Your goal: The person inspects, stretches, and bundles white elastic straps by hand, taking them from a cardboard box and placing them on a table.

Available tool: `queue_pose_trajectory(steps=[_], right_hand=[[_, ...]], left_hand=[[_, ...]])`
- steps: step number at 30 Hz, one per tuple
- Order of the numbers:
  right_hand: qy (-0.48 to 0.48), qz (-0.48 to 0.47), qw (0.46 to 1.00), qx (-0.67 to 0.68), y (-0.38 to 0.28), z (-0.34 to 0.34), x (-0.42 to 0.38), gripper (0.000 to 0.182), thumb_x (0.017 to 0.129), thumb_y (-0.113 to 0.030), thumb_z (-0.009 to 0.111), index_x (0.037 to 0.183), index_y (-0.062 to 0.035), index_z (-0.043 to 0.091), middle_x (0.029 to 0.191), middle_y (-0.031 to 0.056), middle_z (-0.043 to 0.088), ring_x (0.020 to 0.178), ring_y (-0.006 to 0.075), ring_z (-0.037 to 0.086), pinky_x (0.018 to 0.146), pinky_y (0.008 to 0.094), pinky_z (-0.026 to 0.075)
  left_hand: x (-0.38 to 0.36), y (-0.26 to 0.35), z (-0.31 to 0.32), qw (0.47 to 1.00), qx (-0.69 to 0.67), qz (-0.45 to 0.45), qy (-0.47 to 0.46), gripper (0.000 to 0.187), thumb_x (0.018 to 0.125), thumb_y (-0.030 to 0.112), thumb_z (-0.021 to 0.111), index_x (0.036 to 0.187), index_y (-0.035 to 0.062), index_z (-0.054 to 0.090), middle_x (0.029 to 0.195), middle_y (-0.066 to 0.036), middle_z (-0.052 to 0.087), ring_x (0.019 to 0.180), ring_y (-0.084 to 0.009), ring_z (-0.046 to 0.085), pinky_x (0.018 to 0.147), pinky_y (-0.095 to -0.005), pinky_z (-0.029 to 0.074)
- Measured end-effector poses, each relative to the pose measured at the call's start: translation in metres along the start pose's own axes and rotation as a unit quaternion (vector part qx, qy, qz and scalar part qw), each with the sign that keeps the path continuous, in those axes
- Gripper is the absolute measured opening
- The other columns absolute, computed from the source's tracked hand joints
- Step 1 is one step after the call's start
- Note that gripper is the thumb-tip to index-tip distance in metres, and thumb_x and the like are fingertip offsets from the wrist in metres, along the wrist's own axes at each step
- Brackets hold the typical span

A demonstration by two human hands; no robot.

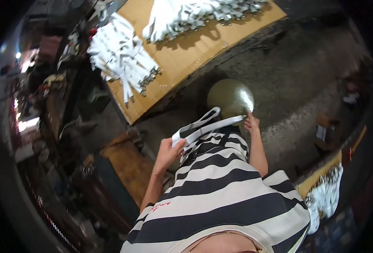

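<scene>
A flat white strap (215, 126) with a dark stretch along it is held in front of my striped shirt. My left hand (171, 149) is closed around it, and a loop stands out beyond the fingers. The strap's far end reaches my right hand (251, 122), whose fingers are pinched on its tip; a small fitting may be there, too small to make out. Beyond my hands, a pile of white straps (119, 55) with metal ends lies on the cardboard-covered table (186, 61). Another heap of such straps (203, 14) lies farther back on it.
A round shiny stool seat (226, 96) stands between me and the table. More white straps (326, 194) lie on a board at the lower right. A brown bench-like surface (129, 164) is at my left. A cardboard box (324, 130) sits on the dark floor at right.
</scene>
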State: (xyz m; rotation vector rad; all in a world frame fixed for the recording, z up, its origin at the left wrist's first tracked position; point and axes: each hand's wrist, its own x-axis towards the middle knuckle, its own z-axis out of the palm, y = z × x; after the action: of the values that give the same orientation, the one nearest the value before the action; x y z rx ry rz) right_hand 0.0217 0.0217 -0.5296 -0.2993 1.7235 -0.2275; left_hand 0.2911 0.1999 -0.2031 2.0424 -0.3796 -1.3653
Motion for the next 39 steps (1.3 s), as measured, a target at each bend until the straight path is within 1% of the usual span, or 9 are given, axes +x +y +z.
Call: queue_pose_trajectory(steps=[3, 5, 8, 10, 15, 19, 27, 33, 39], right_hand=[[0.098, -0.235, 0.951, -0.176, -0.002, -0.007, 0.077, 0.057, 0.071, -0.049, 0.071, 0.099, -0.0014, 0.059, 0.09, 0.0122, 0.063, 0.086, 0.0242, 0.058, 0.079, 0.0358, 0.044], [0.088, -0.266, 0.934, -0.224, -0.024, 0.001, 0.125, 0.066, 0.072, -0.05, 0.069, 0.109, 0.0023, 0.056, 0.102, 0.0135, 0.061, 0.095, 0.0242, 0.057, 0.083, 0.0347, 0.043], [-0.03, -0.25, 0.905, -0.341, -0.075, 0.01, 0.143, 0.062, 0.075, -0.051, 0.066, 0.109, -0.0002, 0.056, 0.104, 0.0132, 0.061, 0.097, 0.0233, 0.056, 0.084, 0.0344, 0.042], [-0.179, -0.057, 0.94, -0.284, -0.098, 0.01, 0.148, 0.056, 0.077, -0.051, 0.063, 0.107, -0.0037, 0.058, 0.103, 0.0121, 0.061, 0.095, 0.0223, 0.057, 0.077, 0.037, 0.045], [-0.164, -0.119, 0.923, -0.327, -0.096, 0.024, 0.147, 0.037, 0.079, -0.036, 0.068, 0.096, -0.0042, 0.063, 0.094, 0.0101, 0.064, 0.08, 0.0194, 0.06, 0.058, 0.0358, 0.047], [-0.262, -0.092, 0.92, -0.276, -0.12, 0.04, 0.079, 0.039, 0.074, -0.02, 0.074, 0.101, 0.0041, 0.059, 0.097, 0.0132, 0.063, 0.084, 0.0212, 0.062, 0.065, 0.0367, 0.048], [-0.175, -0.216, 0.92, -0.277, -0.124, 0.029, 0.041, 0.029, 0.078, -0.017, 0.07, 0.096, 0.0032, 0.062, 0.086, 0.0133, 0.066, 0.072, 0.0199, 0.062, 0.062, 0.0364, 0.048], [-0.152, -0.176, 0.931, -0.281, -0.142, -0.024, 0.075, 0.031, 0.079, -0.019, 0.069, 0.1, 0.0025, 0.061, 0.089, 0.0125, 0.066, 0.075, 0.0204, 0.062, 0.061, 0.0359, 0.046], [-0.092, -0.145, 0.959, -0.224, -0.155, -0.126, 0.133, 0.029, 0.08, -0.021, 0.068, 0.1, -0.0014, 0.06, 0.077, 0.006, 0.063, 0.044, 0.0078, 0.047, 0.035, 0.0229, 0.035]], left_hand=[[-0.021, 0.001, -0.003, 0.994, -0.062, -0.058, 0.064, 0.024, 0.088, 0.022, 0.058, 0.08, 0.0002, 0.062, 0.06, -0.001, 0.057, 0.05, -0.0045, 0.049, 0.044, -0.0192, 0.036], [-0.038, 0.0, -0.003, 0.99, -0.114, -0.055, 0.065, 0.023, 0.088, 0.023, 0.058, 0.083, 0.0002, 0.061, 0.062, -0.002, 0.057, 0.052, -0.0053, 0.05, 0.046, -0.0195, 0.038], [-0.053, -0.005, 0.013, 0.977, -0.172, -0.077, 0.103, 0.023, 0.088, 0.023, 0.058, 0.085, 0.0005, 0.06, 0.064, -0.002, 0.057, 0.053, -0.0061, 0.05, 0.048, -0.0196, 0.039], [-0.056, -0.013, 0.025, 0.972, -0.189, -0.074, 0.119, 0.022, 0.088, 0.023, 0.058, 0.086, 0.0006, 0.06, 0.064, -0.002, 0.057, 0.053, -0.0063, 0.05, 0.048, -0.0196, 0.039], [-0.046, -0.042, 0.054, 0.953, -0.239, -0.083, 0.166, 0.02, 0.088, 0.022, 0.059, 0.085, 0.0024, 0.058, 0.064, -0.002, 0.057, 0.051, -0.007, 0.05, 0.048, -0.0201, 0.039], [-0.039, -0.057, 0.074, 0.947, -0.252, -0.127, 0.153, 0.02, 0.089, 0.023, 0.056, 0.083, 0.0033, 0.057, 0.063, -0.001, 0.056, 0.049, -0.0081, 0.049, 0.047, -0.021, 0.038], [-0.045, -0.089, 0.077, 0.939, -0.265, -0.157, 0.154, 0.021, 0.09, 0.023, 0.055, 0.083, 0.0034, 0.055, 0.061, -0.002, 0.055, 0.047, -0.0082, 0.049, 0.043, -0.0216, 0.038], [-0.029, -0.085, 0.079, 0.934, -0.302, -0.148, 0.123, 0.02, 0.089, 0.023, 0.055, 0.084, 0.0033, 0.056, 0.062, -0.002, 0.056, 0.048, -0.0085, 0.049, 0.044, -0.0213, 0.039], [-0.03, -0.079, 0.072, 0.947, -0.258, -0.15, 0.116, 0.019, 0.089, 0.022, 0.056, 0.086, 0.0036, 0.054, 0.06, -0.002, 0.054, 0.047, -0.0093, 0.047, 0.044, -0.0226, 0.038]])
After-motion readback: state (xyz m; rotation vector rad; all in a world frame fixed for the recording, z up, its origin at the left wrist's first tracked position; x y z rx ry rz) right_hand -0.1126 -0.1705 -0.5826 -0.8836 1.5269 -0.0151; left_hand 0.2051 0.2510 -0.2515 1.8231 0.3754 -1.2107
